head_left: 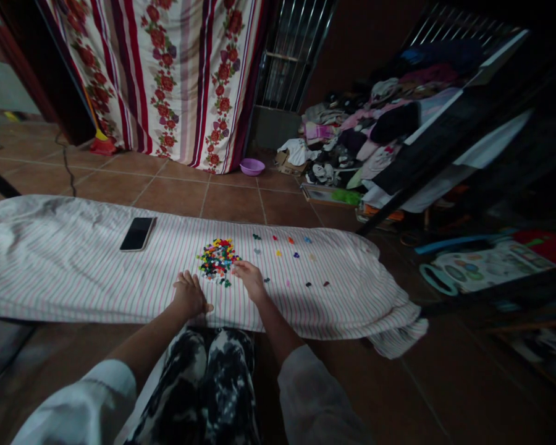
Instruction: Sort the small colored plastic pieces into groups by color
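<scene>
A pile of small multicoloured pieces [217, 256] lies on the striped cloth [106, 278] in front of me. At the pile's right edge is my right hand [249, 277], its thumb and fingertips pressed together; whatever they hold is too small to make out. My left hand [189, 293] rests on the cloth just left of and below the pile, with its fingers partly spread. To the right, small groups of pieces sit apart in rows, among them orange [291, 240], yellow [278, 253], dark blue [296, 255] and light blue [307, 240] ones.
A black-screened phone [138, 234] lies on the cloth at the left. Beyond the cloth, a purple basin [252, 166] stands on the tiled floor by a floral curtain [180, 80]. Clothes [352, 133] are heaped at the back right. A dark metal bar slants at the right.
</scene>
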`<state>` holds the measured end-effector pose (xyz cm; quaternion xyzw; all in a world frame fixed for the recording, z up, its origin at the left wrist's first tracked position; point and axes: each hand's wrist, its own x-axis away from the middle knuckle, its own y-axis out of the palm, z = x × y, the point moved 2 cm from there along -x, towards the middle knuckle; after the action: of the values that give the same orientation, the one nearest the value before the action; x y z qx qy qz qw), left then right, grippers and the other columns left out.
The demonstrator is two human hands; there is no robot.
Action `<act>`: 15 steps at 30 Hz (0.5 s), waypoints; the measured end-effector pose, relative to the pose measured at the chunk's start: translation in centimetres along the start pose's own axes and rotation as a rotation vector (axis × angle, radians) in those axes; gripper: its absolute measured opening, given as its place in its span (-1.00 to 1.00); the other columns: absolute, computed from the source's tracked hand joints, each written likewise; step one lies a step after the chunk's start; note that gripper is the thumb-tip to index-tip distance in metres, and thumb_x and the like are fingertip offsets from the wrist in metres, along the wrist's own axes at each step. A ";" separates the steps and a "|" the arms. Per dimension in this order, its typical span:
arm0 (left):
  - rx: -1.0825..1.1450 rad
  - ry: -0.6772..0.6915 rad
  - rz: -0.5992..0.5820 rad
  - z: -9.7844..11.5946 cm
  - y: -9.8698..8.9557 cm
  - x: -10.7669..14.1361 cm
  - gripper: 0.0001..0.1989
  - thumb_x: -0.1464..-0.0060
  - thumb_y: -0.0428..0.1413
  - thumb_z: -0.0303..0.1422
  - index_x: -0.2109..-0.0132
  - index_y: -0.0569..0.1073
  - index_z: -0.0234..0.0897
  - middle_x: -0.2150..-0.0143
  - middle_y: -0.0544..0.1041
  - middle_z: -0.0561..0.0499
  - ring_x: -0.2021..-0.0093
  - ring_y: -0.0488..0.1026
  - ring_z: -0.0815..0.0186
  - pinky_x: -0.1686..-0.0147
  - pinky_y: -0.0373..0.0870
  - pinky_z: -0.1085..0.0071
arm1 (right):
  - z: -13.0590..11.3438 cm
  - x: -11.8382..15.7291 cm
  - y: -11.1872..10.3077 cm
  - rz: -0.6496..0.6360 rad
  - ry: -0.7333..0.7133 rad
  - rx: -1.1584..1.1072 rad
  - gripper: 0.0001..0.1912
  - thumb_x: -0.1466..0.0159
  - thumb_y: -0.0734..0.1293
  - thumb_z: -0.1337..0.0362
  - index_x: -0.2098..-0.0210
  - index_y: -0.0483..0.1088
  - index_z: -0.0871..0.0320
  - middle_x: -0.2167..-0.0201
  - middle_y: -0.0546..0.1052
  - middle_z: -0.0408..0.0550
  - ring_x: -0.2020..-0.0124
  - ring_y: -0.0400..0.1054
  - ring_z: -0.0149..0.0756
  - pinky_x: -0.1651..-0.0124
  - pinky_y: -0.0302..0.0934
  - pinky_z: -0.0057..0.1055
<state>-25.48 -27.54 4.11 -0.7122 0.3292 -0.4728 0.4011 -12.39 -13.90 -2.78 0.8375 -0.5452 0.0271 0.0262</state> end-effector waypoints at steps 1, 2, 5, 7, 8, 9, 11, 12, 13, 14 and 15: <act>0.001 0.001 0.004 0.0 0.0 0.0 -0.01 -0.05 -0.06 0.11 -0.30 -0.02 -0.74 -0.30 -0.08 -0.71 -0.30 -0.03 -0.43 -0.04 0.19 -0.05 | 0.0 0.0 0.0 0.014 0.016 -0.063 -0.69 -0.04 0.38 0.10 0.27 0.48 0.13 0.37 0.56 -0.11 0.32 0.47 -0.29 0.17 0.33 -0.33; -0.001 0.001 0.003 0.0 0.0 0.0 -0.01 -0.05 -0.06 0.11 -0.30 -0.02 -0.74 -0.30 -0.08 -0.70 -0.30 -0.03 -0.43 -0.04 0.19 -0.05 | -0.1 0.0 -0.1 0.030 0.025 -0.112 -0.66 0.01 0.42 0.09 0.28 0.48 0.15 0.38 0.56 -0.09 0.32 0.47 -0.28 0.17 0.33 -0.33; -0.017 -0.003 -0.011 0.0 0.0 0.0 -0.01 -0.07 -0.07 0.11 -0.30 -0.03 -0.75 -0.30 -0.08 -0.69 -0.29 -0.03 -0.43 -0.05 0.19 -0.04 | -0.3 0.1 -0.2 0.074 0.042 -0.176 -0.61 0.08 0.45 0.09 0.30 0.48 0.18 0.41 0.56 -0.06 0.36 0.47 -0.28 0.23 0.32 -0.35; -0.021 -0.003 -0.008 0.0 -0.1 0.0 -0.01 -0.06 -0.07 0.11 -0.30 -0.03 -0.75 -0.30 -0.08 -0.69 -0.29 -0.03 -0.43 -0.04 0.20 -0.03 | -0.3 0.1 -0.3 0.095 0.062 -0.149 -0.62 0.09 0.44 0.10 0.31 0.47 0.18 0.45 0.55 -0.08 0.41 0.45 -0.29 0.31 0.29 -0.38; -0.021 -0.001 -0.004 0.0 -0.1 0.0 -0.01 -0.06 -0.07 0.11 -0.30 -0.03 -0.75 -0.30 -0.07 -0.69 -0.29 -0.03 -0.43 -0.04 0.20 -0.03 | -0.3 0.0 -0.4 0.103 0.069 -0.125 -0.63 0.09 0.43 0.10 0.32 0.47 0.18 0.48 0.54 -0.09 0.43 0.44 -0.30 0.34 0.28 -0.40; -0.022 0.000 0.000 0.0 0.0 0.1 -0.02 -0.06 -0.07 0.11 -0.30 -0.02 -0.74 -0.30 -0.06 -0.69 -0.29 -0.02 -0.42 -0.03 0.21 -0.03 | -0.3 -0.1 -0.5 0.108 0.071 -0.097 -0.64 0.09 0.42 0.11 0.32 0.47 0.17 0.49 0.53 -0.10 0.44 0.43 -0.31 0.36 0.27 -0.41; -0.025 0.006 0.008 0.0 0.0 0.0 -0.03 -0.07 -0.08 0.11 -0.29 0.00 -0.74 -0.30 -0.05 -0.69 -0.29 0.00 -0.42 -0.03 0.21 -0.04 | -0.3 -0.4 -0.9 0.110 0.059 -0.036 -0.66 0.06 0.40 0.13 0.31 0.47 0.16 0.51 0.52 -0.13 0.45 0.41 -0.33 0.38 0.25 -0.43; -0.027 0.008 0.014 0.0 0.1 0.0 -0.03 -0.07 -0.08 0.11 -0.29 0.01 -0.74 -0.29 -0.04 -0.70 -0.29 0.00 -0.43 -0.03 0.21 -0.04 | -0.4 -0.6 -1.1 0.112 0.046 -0.001 -0.67 0.04 0.38 0.14 0.30 0.47 0.16 0.51 0.52 -0.14 0.45 0.40 -0.34 0.39 0.25 -0.44; -0.028 0.011 0.020 0.0 0.1 0.0 -0.03 -0.07 -0.08 0.11 -0.29 0.01 -0.74 -0.29 -0.03 -0.70 -0.28 0.01 -0.43 -0.03 0.21 -0.05 | -0.4 -0.9 -1.5 0.115 0.029 0.041 -0.68 0.01 0.36 0.14 0.28 0.47 0.15 0.51 0.52 -0.14 0.45 0.40 -0.34 0.39 0.25 -0.44; -0.027 0.012 0.026 0.0 0.1 0.0 -0.03 -0.06 -0.07 0.11 -0.29 0.02 -0.74 -0.29 -0.03 -0.70 -0.28 0.01 -0.43 -0.03 0.20 -0.06 | -0.5 -1.2 -1.9 0.117 0.008 0.093 -0.69 -0.02 0.33 0.14 0.27 0.47 0.14 0.50 0.52 -0.14 0.44 0.40 -0.34 0.39 0.25 -0.44; -0.021 0.012 0.027 0.0 0.1 0.0 -0.03 -0.06 -0.06 0.11 -0.29 0.02 -0.74 -0.29 -0.04 -0.71 -0.28 0.00 -0.44 -0.03 0.20 -0.07 | -0.7 -1.5 -2.3 0.123 -0.018 0.154 -0.70 -0.05 0.31 0.15 0.25 0.47 0.13 0.47 0.53 -0.14 0.42 0.41 -0.34 0.37 0.26 -0.44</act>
<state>-25.51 -27.60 4.00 -0.7089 0.3464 -0.4681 0.3980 -10.88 -11.53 -2.25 0.8021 -0.5922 0.0629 -0.0448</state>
